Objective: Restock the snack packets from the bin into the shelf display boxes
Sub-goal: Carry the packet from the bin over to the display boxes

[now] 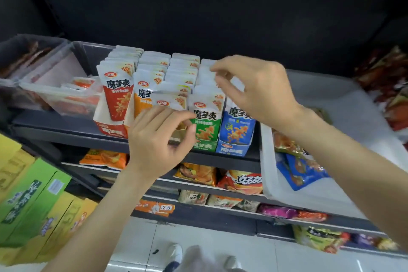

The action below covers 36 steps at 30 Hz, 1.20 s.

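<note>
Nearest, the floor (141,240) shows pale tiles, with stacked green and yellow cartons (33,201) at the left edge. Above them, lower shelves (220,212) carry chip bags.

The left hand (159,139) reaches up to the front of the display boxes, fingers curled, thumb and forefinger pinching the top of a packet in the third box (176,137), whose front it mostly covers. Which packet it grips is hard to tell.

Five display boxes stand side by side on the top shelf (66,126): red box (112,130), orange box (141,104), the hidden third, green box (204,143) and blue box (234,148). Their packets (119,88) stand upright, long axis vertical, printed faces towards the camera, filed in rows running back to the dark wall.

The right hand (254,90) hovers over the blue row further back, fingers bent, fingertips (223,79) on the white tops of those packets; whether it truly grips one is unclear.

To the right sits the white bin (267,161), touching the blue box, with a few blue packets (300,172) lying flat inside. Clear tubs (55,77) sit far left.
</note>
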### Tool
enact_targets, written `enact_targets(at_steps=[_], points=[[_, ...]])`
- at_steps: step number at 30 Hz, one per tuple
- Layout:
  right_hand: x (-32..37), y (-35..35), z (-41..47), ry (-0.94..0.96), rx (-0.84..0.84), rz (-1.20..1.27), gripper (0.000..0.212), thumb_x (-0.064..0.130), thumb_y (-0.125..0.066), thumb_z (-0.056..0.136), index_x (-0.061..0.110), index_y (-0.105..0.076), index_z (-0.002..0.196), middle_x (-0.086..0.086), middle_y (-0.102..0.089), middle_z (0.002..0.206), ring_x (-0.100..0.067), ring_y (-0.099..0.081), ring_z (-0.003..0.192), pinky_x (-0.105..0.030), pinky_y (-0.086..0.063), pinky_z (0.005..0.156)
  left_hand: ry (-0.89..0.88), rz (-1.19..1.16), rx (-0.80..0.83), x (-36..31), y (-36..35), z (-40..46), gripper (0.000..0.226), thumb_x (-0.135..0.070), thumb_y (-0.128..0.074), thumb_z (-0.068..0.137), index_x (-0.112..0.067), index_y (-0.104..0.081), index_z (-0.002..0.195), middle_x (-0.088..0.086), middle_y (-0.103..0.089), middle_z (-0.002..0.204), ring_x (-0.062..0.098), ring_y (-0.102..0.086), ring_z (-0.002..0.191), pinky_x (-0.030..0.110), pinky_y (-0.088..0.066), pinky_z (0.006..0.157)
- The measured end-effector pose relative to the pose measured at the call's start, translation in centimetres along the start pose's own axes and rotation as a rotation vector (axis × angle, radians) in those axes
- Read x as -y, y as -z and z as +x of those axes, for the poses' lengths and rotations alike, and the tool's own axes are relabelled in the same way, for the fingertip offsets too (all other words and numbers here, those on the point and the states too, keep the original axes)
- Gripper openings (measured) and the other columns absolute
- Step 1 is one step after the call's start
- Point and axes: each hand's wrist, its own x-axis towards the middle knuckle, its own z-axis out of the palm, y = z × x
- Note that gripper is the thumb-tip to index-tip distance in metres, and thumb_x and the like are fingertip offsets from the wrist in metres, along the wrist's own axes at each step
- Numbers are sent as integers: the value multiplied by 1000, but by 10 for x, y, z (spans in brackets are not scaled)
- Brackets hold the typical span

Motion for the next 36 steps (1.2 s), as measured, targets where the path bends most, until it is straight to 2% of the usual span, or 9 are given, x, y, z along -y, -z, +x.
enact_targets(at_steps=[3, 6, 10, 17, 21, 24, 26, 30, 36], points=[[-38, 51, -49, -238, 139, -82, 13, 18, -59, 90, 18, -68, 98, 4, -70, 83, -11, -61, 65, -32, -51, 60, -158, -209, 131, -32, -21, 27, 13, -16, -59, 89, -11, -70, 92, 0, -71, 81, 18, -64, 77, 31, -50, 69], [-79, 68, -103, -520, 570, -286, 14, 29, -59, 88, 28, -67, 101, 5, -71, 92, -22, -66, 82, -40, -54, 74, -174, -232, 445, -58, -51, 48, 23, -29, -54, 90, -18, -69, 102, -4, -69, 93, 16, -60, 91, 29, -46, 79], [-95, 56, -150, -558, 1052, -283, 43, 49, -61, 81, 34, -54, 121, 6, -62, 113, -19, -59, 105, -37, -51, 79, -191, -156, 740, -89, -86, 73, 39, -48, -49, 91, -29, -59, 123, -8, -63, 117, 13, -50, 114, 30, -37, 94], [-124, 45, -168, -705, 1133, -303, 68, 55, -68, 77, 12, -52, 127, -7, -59, 122, -26, -55, 110, -37, -49, 91, -276, -69, 950, -106, -159, 95, 61, -52, -54, 89, -28, -38, 143, -6, -46, 141, 12, -38, 129, 28, -33, 100], [-122, 66, -164, -771, 887, -214, 37, 33, -72, 78, 13, -61, 108, -1, -65, 107, -22, -59, 98, -29, -45, 75, -345, -16, 1003, -107, -180, 93, 70, -55, -55, 87, -25, -32, 146, -4, -43, 145, 16, -36, 133, 33, -29, 107], [-104, 101, -153, -817, 601, -103, 18, 28, -74, 78, 21, -69, 94, 16, -60, 68, -1, -53, 72, -24, -36, 66, -289, -205, 989, -110, -180, 91, 51, -33, -58, 92, -26, -42, 140, -3, -58, 131, 19, -52, 120, 36, -41, 99], [-92, 123, -148, -839, 359, 8, 11, 28, -75, 78, 23, -69, 86, 11, -56, 53, -1, -50, 56, -26, -36, 57, -156, -380, 901, -112, -173, 91, 35, -20, -58, 92, -24, -55, 127, -3, -67, 114, 19, -63, 105, 39, -49, 89], [-74, 152, -132, -915, 173, 305, 10, 27, -72, 80, 22, -64, 80, 11, -70, 74, -4, -65, 62, -20, -53, 58, 174, -769, 761, -112, -146, 97, 30, -7, -64, 88, -35, -63, 98, -22, -66, 91, -5, -63, 88, 18, -52, 82], [-50, 141, -97, -851, 166, 515, 3, 13, -67, 85, 11, -66, 87, 3, -71, 81, -6, -69, 65, -20, -55, 53, 432, -1037, 628, -98, -84, 94, 22, -18, -68, 79, -31, -63, 96, -19, -72, 82, 3, -69, 82, 18, -53, 73]])
